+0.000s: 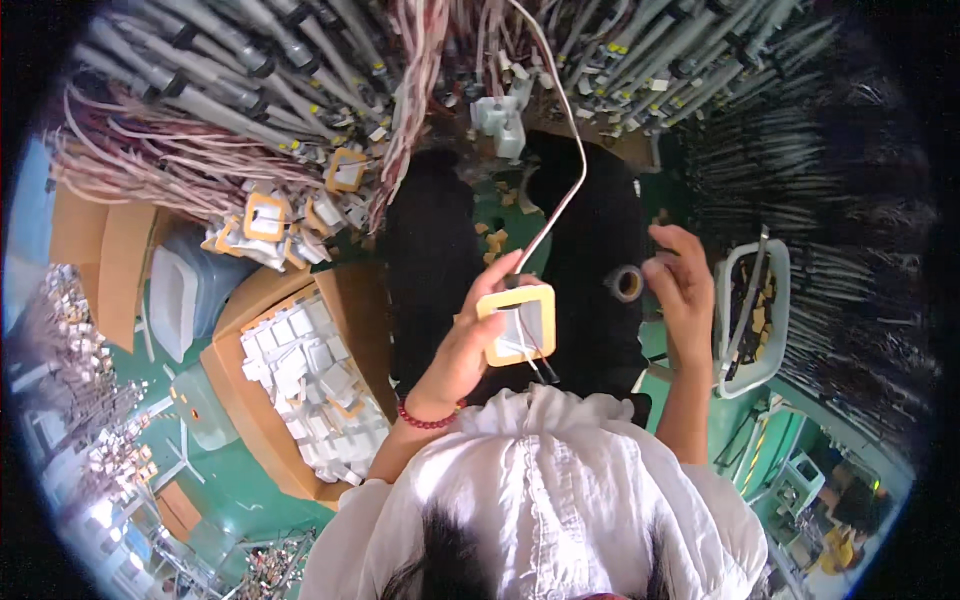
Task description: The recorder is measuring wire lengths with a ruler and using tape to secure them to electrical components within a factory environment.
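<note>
Gripping a yellow-framed square pad (517,324) on its cable (563,150), left hand (470,345); right hand (683,280) half-curled, empty, near tape roll (627,283); cardboard box (300,385) left.

left hand (462,345) — grips square yellow-framed pad (517,323) | right hand (682,283) — by tape roll (627,283)

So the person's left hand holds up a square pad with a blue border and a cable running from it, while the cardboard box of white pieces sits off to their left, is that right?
Not quite: in the head view the square pad in the left hand has a yellow-orange border, not blue. The cable does run up from it, and the cardboard box of white pieces does sit to the person's left.
</note>
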`<action>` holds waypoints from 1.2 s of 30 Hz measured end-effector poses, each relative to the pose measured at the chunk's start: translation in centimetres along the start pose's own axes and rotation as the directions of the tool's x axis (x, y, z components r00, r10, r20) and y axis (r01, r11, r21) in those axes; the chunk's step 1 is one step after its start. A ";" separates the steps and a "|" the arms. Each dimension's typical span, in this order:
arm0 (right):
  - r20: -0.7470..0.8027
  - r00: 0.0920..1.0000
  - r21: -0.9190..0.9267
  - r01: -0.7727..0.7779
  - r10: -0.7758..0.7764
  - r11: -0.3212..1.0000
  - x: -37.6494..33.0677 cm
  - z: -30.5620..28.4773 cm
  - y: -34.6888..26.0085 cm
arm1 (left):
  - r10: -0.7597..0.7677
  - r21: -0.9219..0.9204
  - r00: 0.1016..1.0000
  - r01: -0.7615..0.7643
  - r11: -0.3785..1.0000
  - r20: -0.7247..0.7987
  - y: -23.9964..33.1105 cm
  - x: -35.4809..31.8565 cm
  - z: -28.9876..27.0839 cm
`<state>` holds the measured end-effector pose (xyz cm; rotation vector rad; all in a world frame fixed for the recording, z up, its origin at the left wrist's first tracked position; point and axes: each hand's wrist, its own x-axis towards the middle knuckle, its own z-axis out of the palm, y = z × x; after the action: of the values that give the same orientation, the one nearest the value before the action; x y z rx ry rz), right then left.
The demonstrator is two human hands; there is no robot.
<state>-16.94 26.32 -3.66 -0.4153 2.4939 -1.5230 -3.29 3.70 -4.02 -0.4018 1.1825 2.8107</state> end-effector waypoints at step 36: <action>0.740 0.602 0.438 -0.771 0.302 0.463 -4.3 7.4 -6.5 | 0.413 0.327 0.906 -0.362 0.873 -0.098 -1.2 2.2 0.3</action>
<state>-9.71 18.75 -1.22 0.1285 1.1592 -1.5898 -5.30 4.70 -5.21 -0.4183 1.8939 2.8775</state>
